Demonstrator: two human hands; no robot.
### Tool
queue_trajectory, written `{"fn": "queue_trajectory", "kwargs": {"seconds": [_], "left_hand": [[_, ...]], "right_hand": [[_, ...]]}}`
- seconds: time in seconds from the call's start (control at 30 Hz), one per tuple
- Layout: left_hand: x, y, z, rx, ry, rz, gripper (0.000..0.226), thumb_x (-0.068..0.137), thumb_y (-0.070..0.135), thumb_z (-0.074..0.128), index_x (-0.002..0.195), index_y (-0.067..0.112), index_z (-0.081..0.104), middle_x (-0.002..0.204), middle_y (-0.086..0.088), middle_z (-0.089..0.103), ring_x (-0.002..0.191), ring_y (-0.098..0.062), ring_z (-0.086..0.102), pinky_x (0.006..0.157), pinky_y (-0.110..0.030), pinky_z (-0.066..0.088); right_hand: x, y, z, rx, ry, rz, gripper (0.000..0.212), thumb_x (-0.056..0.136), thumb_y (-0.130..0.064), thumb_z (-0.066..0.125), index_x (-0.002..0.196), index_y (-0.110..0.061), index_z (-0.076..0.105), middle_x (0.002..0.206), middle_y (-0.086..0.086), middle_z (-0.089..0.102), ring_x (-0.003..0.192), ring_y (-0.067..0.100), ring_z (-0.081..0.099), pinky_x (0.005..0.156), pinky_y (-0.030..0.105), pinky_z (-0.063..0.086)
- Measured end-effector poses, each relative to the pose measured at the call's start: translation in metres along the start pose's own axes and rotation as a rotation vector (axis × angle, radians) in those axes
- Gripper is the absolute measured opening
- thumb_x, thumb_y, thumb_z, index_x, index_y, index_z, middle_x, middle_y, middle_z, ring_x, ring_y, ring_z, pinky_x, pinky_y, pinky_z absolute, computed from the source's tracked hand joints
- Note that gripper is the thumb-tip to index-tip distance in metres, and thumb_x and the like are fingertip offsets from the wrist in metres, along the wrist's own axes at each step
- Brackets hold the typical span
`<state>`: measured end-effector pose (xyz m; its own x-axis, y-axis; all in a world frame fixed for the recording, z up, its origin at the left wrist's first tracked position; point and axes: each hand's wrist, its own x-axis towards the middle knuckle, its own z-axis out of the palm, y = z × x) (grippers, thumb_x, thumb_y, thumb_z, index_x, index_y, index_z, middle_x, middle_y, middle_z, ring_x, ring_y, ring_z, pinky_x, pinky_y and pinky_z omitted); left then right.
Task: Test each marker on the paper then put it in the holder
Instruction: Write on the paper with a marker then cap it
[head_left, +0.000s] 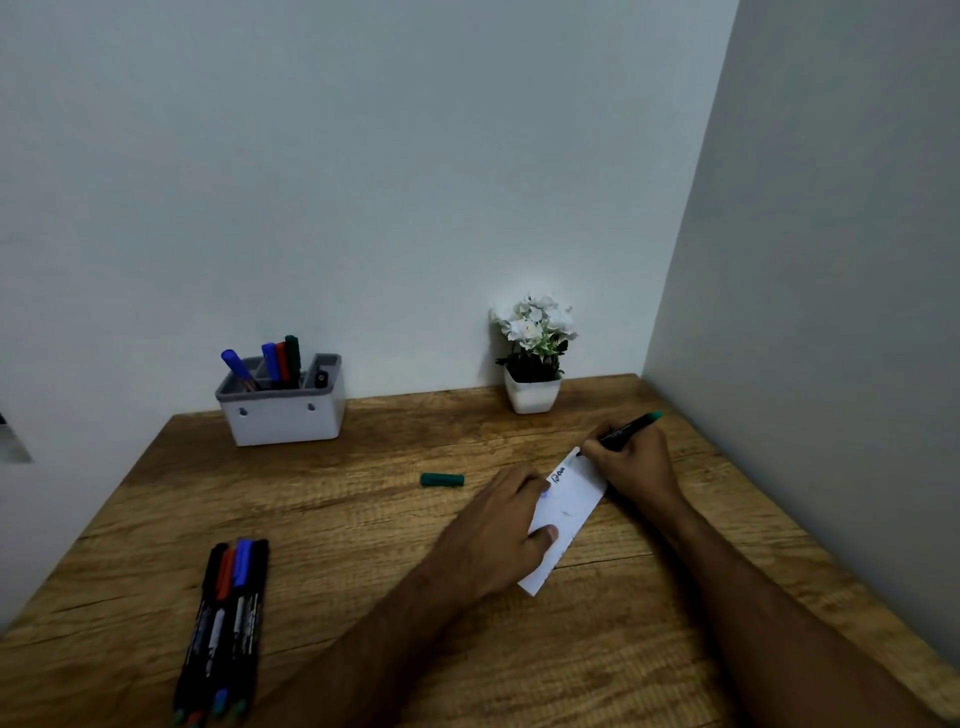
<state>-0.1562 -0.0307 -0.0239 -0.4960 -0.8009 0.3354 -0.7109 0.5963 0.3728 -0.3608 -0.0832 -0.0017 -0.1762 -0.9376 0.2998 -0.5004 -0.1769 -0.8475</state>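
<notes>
The wooden surface (363, 519) in front of you carries everything, and against the wall at its far left stands the holder (283, 410), with four markers already upright in it. Near your left elbow lies a bundle of markers (226, 618) that look untested.

Your left hand (498, 525) lies on the paper (566, 514) with its fingers fairly flat and the thumb pressing down, pinning it. Your right hand (631, 467) is curled round the green marker (626, 428) in a writing grip, low on the barrel, with the tip at the paper's far end, beside some writing already there.

The paper is thin, light and likely to slide on the wood, so keep that flat press on it while you write. The marker is light, stiff and smooth; hold it near the tip for control.

Its green cap (442, 479) lies loose on the surface, well left of the paper. It is small and round and may roll, so pinch it by its sides to recap the marker before it goes to the holder.
</notes>
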Motion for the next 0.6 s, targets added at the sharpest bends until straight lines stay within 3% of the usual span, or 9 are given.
{"fn": "queue_trajectory", "kwargs": {"seconds": [0.13, 0.23, 0.33, 0.47, 0.6], "left_hand": [[0.001, 0.000, -0.005, -0.070, 0.033, -0.038, 0.052, 0.096, 0.044, 0.051, 0.140, 0.018, 0.044, 0.139, 0.007, 0.043, 0.126, -0.007, 0.039, 0.103, -0.027, 0.037], [0.003, -0.003, -0.013, -0.089, 0.049, -0.070, 0.051, 0.098, 0.045, 0.048, 0.142, 0.020, 0.043, 0.142, 0.008, 0.041, 0.130, -0.007, 0.038, 0.104, -0.026, 0.036], [0.003, -0.018, -0.028, -0.064, 0.110, -0.116, 0.046, 0.098, 0.038, 0.050, 0.140, 0.019, 0.046, 0.143, 0.006, 0.043, 0.132, -0.010, 0.039, 0.108, -0.031, 0.038], [-0.010, -0.050, -0.051, 0.038, 0.182, -0.153, 0.034, 0.093, 0.018, 0.059, 0.127, 0.018, 0.055, 0.129, 0.003, 0.054, 0.121, -0.012, 0.049, 0.098, -0.023, 0.039], [-0.021, -0.069, -0.059, 0.115, 0.135, -0.265, 0.030, 0.092, 0.016, 0.062, 0.121, 0.014, 0.060, 0.121, 0.000, 0.057, 0.114, -0.015, 0.051, 0.092, -0.024, 0.040]], "right_hand": [[-0.003, -0.010, -0.001, 0.130, 0.072, 0.016, 0.012, 0.084, -0.002, 0.073, 0.077, -0.011, 0.076, 0.072, -0.002, 0.073, 0.062, -0.001, 0.065, 0.056, 0.013, 0.048], [-0.008, -0.024, 0.002, 0.195, 0.014, -0.010, 0.013, 0.086, 0.000, 0.072, 0.078, -0.010, 0.075, 0.061, -0.003, 0.069, 0.055, 0.008, 0.063, 0.054, 0.021, 0.050], [-0.011, -0.035, 0.010, 0.253, -0.052, -0.037, 0.009, 0.085, 0.002, 0.076, 0.085, -0.008, 0.075, 0.072, 0.000, 0.074, 0.059, 0.009, 0.068, 0.054, 0.023, 0.054], [-0.017, -0.046, 0.023, 0.267, -0.130, -0.043, 0.008, 0.085, 0.000, 0.079, 0.082, -0.006, 0.075, 0.060, -0.004, 0.069, 0.049, 0.005, 0.061, 0.047, 0.024, 0.049], [-0.026, -0.050, 0.034, 0.298, -0.174, -0.035, 0.006, 0.085, -0.001, 0.081, 0.083, -0.005, 0.077, 0.059, -0.006, 0.069, 0.050, 0.005, 0.060, 0.051, 0.023, 0.048]]}}
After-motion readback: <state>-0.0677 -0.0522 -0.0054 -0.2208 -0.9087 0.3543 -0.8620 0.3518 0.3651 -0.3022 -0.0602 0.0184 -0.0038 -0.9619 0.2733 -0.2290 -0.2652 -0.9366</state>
